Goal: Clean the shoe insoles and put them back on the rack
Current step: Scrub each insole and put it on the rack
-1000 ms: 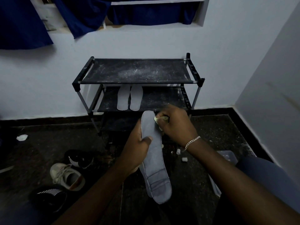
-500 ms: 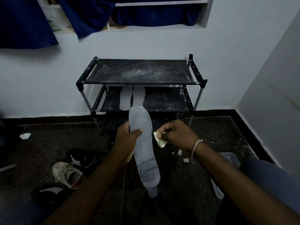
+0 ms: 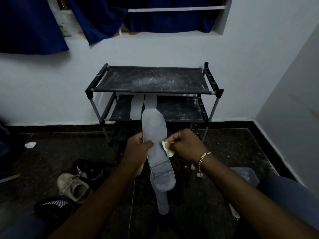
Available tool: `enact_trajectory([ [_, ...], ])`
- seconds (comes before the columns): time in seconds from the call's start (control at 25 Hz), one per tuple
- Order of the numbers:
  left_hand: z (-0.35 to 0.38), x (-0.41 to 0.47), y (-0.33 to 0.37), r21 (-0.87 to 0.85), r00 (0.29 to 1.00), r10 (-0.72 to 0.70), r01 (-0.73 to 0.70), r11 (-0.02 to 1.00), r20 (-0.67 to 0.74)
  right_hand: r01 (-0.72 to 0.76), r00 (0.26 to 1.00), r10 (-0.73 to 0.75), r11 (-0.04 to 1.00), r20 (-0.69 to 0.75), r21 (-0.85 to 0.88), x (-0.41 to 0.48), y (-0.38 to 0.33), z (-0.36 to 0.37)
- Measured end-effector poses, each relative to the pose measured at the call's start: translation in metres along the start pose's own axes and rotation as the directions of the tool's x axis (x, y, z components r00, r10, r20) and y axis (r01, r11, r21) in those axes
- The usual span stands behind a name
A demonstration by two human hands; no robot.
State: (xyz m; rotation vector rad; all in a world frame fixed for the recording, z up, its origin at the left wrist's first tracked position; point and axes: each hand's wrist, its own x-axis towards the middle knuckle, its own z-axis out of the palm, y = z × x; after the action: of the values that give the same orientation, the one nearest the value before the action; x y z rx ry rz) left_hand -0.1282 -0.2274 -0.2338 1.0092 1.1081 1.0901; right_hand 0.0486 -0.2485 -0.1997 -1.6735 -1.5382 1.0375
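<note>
Insole pointed toward the rack; your left grip clamped its edge, your right grip pinched a wipe against it.

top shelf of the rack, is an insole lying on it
No, the two pale insoles lie on the middle shelf of the rack, below the dusty top shelf.

Matt grey fabric is seen on the insole; the rack is formed of dusty black cloth shelves and metal tubes; the floor is speckled stone.
</note>
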Motion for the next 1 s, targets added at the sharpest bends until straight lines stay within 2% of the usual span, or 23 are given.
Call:
enact_trajectory([
  [0.16,0.005,0.008,-0.003,0.077,0.997,-0.044,0.048,0.996,-0.058,-0.057,0.996,0.063,0.995,-0.071,0.077,0.030,0.007,-0.005],
  [0.4,0.007,0.067,-0.007,0.315,0.989,-0.069,0.109,0.943,-0.133,-0.162,0.982,0.173,0.978,-0.080,0.131,0.081,0.025,-0.008],
  [0.6,0.015,0.147,-0.011,0.505,0.988,0.067,0.014,0.863,-0.142,-0.135,0.980,0.143,0.988,-0.135,0.070,0.152,0.030,-0.019],
  [0.72,0.022,0.201,-0.011,0.594,0.984,0.132,-0.035,0.804,-0.121,-0.158,0.975,0.171,0.982,-0.142,0.101,0.193,0.031,-0.025],
  [1.0,0.030,0.309,-0.019,0.704,0.989,0.124,-0.029,0.709,-0.085,-0.217,0.960,0.241,0.962,-0.145,0.164,0.264,0.045,-0.025],
])
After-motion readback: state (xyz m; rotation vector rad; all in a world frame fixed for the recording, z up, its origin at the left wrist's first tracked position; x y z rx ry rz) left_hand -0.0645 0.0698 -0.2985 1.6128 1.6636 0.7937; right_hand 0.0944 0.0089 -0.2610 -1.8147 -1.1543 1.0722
